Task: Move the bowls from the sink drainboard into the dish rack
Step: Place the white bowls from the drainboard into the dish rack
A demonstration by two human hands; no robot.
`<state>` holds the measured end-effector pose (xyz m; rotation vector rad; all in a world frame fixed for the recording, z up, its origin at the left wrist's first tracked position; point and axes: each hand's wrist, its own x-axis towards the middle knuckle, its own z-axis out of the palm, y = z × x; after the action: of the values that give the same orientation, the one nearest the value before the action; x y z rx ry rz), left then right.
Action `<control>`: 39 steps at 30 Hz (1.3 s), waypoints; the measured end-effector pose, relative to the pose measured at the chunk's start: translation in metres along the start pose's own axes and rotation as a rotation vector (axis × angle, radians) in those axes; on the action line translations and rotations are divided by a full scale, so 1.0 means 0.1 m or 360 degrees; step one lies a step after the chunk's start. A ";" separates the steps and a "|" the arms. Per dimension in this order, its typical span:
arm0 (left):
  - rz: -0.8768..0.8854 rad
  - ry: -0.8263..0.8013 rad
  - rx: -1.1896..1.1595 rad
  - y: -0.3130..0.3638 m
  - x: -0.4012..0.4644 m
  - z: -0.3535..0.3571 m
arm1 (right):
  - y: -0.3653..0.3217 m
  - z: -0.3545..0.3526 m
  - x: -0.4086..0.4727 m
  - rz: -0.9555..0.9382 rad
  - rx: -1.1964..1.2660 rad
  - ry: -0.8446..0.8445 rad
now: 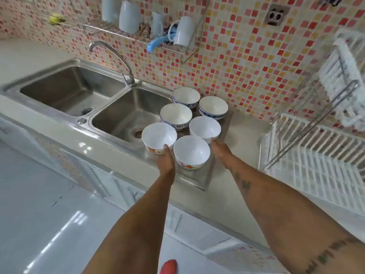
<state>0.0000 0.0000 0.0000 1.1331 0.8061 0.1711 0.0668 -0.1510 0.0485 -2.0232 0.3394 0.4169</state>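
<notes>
On the drainboard [197, 176] beside the sink [126, 113], the left hand [166, 162] grips the near-left bowl [159, 137] at its rim. The right hand [220, 149] touches the middle-right bowl [204, 128]; its grip cannot be told. Six bowls stand upright there, well apart from the white dish rack [320, 155] at right.

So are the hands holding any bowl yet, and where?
Left hand touches the front-left bowl's near rim; right hand the middle-right bowl's. Firm hold can't be told.

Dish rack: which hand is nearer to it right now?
Right. The right hand is at the near-right bowl on the drainboard, on the side facing the dish rack. The left hand is further off, touching the near-left bowl.
</notes>
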 end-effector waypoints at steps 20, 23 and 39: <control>-0.0211 0.0480 -0.0316 -0.16 0.11 0.68 | 0.17 0.27 0.57 0.0372 0.0454 -0.0121; -0.0241 0.0563 -0.0345 -0.04 -0.05 0.75 | 0.05 0.23 0.44 0.0420 0.0539 -0.0073; 0.0279 -0.0943 -0.0771 2.38 -1.49 1.72 | -2.06 -1.77 -1.26 -0.1198 0.1052 0.0474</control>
<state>0.0686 -0.0971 0.3073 0.7281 0.1202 0.1538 0.0634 -0.2050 0.3425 -1.4085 -0.1175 -0.4252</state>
